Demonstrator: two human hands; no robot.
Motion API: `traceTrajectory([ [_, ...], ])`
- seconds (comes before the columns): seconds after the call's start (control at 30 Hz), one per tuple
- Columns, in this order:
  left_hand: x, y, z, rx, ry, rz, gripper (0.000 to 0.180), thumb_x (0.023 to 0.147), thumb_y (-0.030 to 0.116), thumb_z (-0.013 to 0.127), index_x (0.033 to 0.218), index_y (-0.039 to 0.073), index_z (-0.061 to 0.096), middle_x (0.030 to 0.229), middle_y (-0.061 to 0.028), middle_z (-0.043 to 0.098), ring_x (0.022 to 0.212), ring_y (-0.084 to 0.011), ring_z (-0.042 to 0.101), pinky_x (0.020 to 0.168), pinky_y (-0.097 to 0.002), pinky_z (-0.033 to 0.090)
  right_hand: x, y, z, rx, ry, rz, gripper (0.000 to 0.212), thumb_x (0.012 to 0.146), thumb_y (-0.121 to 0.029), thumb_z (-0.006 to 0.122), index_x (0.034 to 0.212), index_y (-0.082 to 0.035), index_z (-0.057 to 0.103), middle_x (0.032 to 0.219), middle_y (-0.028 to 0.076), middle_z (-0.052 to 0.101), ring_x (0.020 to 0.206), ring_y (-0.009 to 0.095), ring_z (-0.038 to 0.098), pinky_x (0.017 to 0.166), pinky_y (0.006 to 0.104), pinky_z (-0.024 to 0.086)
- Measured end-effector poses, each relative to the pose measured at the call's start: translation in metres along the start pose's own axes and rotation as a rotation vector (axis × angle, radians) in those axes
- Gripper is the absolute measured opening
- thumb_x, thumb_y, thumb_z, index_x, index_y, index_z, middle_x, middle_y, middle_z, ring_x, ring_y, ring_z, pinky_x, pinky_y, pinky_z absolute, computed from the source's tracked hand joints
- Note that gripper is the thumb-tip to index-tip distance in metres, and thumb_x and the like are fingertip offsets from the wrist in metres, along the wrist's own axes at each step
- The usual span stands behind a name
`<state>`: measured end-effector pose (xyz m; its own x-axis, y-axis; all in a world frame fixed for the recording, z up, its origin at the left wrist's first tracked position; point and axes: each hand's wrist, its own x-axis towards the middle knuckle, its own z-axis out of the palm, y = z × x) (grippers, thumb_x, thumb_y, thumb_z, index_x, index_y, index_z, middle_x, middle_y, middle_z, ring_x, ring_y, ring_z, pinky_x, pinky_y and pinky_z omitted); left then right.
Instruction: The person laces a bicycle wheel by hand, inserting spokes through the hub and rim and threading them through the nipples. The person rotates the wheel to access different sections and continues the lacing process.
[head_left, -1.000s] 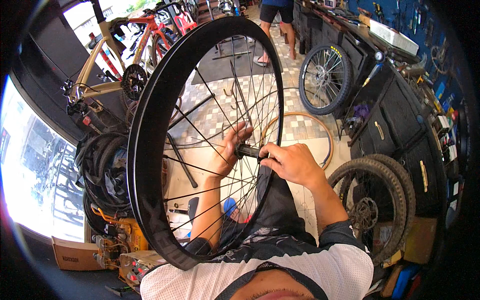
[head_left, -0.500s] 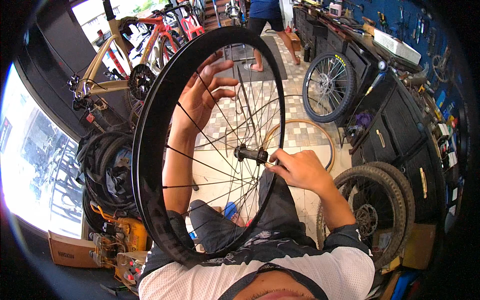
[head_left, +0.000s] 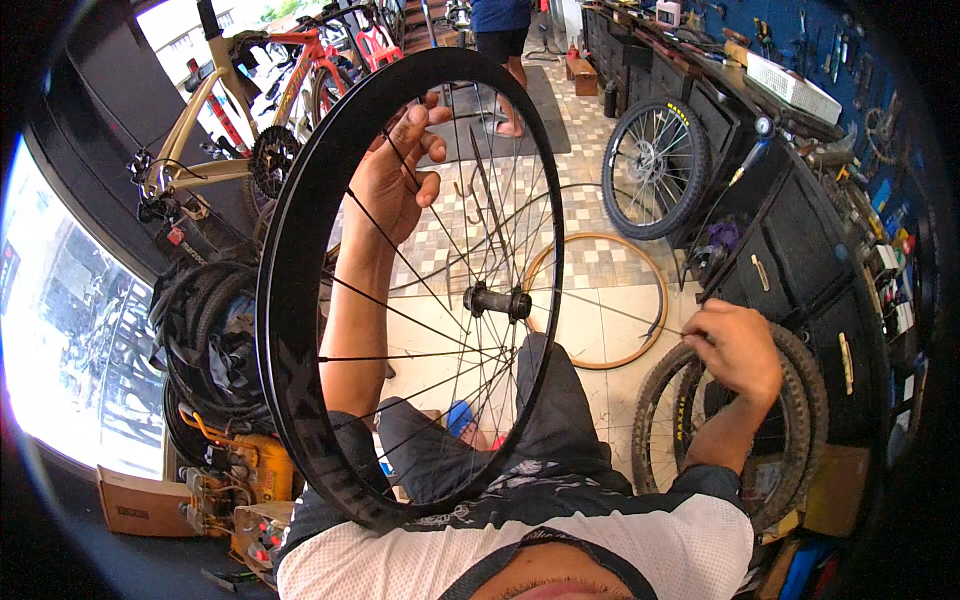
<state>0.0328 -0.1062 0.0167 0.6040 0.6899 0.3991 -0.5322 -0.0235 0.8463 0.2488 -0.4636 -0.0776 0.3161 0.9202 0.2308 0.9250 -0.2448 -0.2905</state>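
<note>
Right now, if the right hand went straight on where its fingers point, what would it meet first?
Pointing left, the right hand would probably meet the black bicycle rim first. The tan tyre crosses that line but seems lower, on the floor; depth is unclear.

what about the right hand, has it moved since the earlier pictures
Yes: the right hand has moved rightward, away from the wheel's hub, and now overlaps the standing knobby tires in view.

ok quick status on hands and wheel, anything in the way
Left hand behind wheel, near its top, grip unclear. Right hand clear of wheel, fingers bent. Wheel raised before torso. Tan hoop beyond, blocking neither hand.
</note>
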Motion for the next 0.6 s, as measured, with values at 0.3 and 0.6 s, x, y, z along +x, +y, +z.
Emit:
traceTrajectory([
  [0.3, 0.006, -0.012, 0.001, -0.144, -0.023, 0.014, 0.030, 0.105, 0.020, 0.061, 0.123, -0.004, 0.065, 0.106, -0.0088, 0.068, 0.079, -0.0106, 0.060, 0.044, -0.0187, 0.043, 0.051, -0.069, 0.064, 0.699, 0.259, -0.013, 0.031, 0.091, -0.010, 0.077, 0.121, -0.006, 0.072, 0.102, 0.011, 0.077, 0.079, 0.016, 0.071, 0.064, 0.0308, 0.052],
  [0.6, 0.013, -0.023, -0.004, -0.225, -0.076, 0.013, 0.032, 0.101, 0.026, 0.065, 0.122, 0.002, 0.065, 0.104, -0.0052, 0.068, 0.097, -0.0204, 0.066, 0.087, -0.0383, 0.055, 0.104, -0.121, 0.109, 0.813, 0.418, -0.218, 0.030, 0.093, -0.007, 0.072, 0.122, -0.001, 0.070, 0.102, 0.016, 0.074, 0.076, 0.022, 0.069, 0.067, 0.0319, 0.052],
])
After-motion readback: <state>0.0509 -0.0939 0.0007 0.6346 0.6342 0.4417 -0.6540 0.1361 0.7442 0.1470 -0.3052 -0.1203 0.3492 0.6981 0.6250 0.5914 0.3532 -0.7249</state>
